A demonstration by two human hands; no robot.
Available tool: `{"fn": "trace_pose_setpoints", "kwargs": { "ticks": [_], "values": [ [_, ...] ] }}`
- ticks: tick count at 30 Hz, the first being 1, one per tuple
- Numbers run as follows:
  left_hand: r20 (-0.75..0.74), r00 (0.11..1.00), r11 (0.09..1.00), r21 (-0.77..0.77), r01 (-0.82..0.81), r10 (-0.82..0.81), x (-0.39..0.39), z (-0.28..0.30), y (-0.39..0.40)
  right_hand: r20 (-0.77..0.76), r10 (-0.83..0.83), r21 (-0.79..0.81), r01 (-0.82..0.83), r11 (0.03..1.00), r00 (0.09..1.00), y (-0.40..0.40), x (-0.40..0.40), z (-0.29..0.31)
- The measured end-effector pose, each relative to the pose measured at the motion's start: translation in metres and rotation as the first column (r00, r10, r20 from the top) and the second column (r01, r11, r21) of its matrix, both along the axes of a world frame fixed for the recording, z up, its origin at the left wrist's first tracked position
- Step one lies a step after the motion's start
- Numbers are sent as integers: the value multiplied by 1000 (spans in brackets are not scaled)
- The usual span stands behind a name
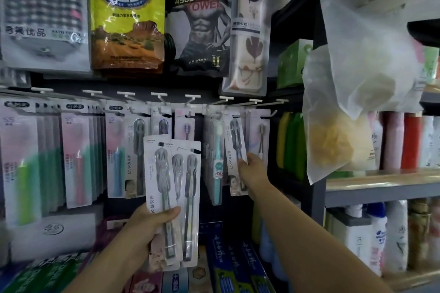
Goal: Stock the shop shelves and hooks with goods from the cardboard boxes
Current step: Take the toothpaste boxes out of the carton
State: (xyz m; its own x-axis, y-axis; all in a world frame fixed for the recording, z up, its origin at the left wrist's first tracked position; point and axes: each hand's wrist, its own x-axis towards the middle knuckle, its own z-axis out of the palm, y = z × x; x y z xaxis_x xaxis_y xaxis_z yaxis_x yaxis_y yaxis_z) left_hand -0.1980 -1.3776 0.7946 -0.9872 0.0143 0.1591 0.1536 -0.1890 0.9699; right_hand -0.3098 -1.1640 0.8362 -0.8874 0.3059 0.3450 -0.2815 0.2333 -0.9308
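Left hand (152, 223) grips a fanned stack of toothbrush packs (173, 197) below the hooks (190, 102). Right hand (252, 169) pinches one hanging pack (235, 150) on its hook.

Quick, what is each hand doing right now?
Left hand: grips a stack of toothbrush packs.
Right hand: pinches a single toothbrush pack hanging at a hook.

A fan of white toothbrush packs (175, 197), each showing grey brushes under clear blisters, stands upright below the hook rail (190, 103). A single matching pack (237, 154) hangs tilted from the rail, right of the fan, beside a teal toothbrush (217, 162).
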Motion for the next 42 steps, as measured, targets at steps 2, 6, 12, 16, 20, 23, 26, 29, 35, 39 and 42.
{"fn": "trace_pose_setpoints", "kwargs": {
  "ticks": [2,6,12,16,20,23,26,29,35,39,42],
  "values": [
    [8,1000,1000,16,20,-21,0,-1,-2,19,-3,-4,3,1000,1000,-2,-5,2],
    [26,1000,1000,-1,-2,2,-7,-6,-10,80,-9,4,9,1000,997,-5,-19,-1],
    [41,999,1000,8,-11,11,-7,-12,-11,246,-70,56,59,997,967,-6,-17,-21],
    [70,997,999,30,-14,12,-7,-19,-10,345,-73,183,10,983,936,3,-3,-51],
    [96,995,994,111,-15,4,-4,-22,-5,190,-2,199,-36,979,982,5,35,-68],
    [87,995,987,155,37,-51,1,-21,4,108,239,199,-257,946,965,-14,78,-70],
    [68,992,985,146,91,-102,6,-20,16,127,417,202,-435,877,900,-34,108,-68],
    [49,992,987,115,109,-115,10,-20,26,86,437,139,-445,885,895,-39,113,-73],
    [5,999,997,-54,46,-45,7,-23,28,47,127,143,-132,981,991,-7,98,-69],
    [-19,999,996,-88,24,-25,4,-23,21,-13,-28,333,31,942,1000,21,80,-52],
    [-30,1000,995,-96,2,-5,3,-22,17,-66,-61,352,81,932,996,32,75,-39]
  ]
}}
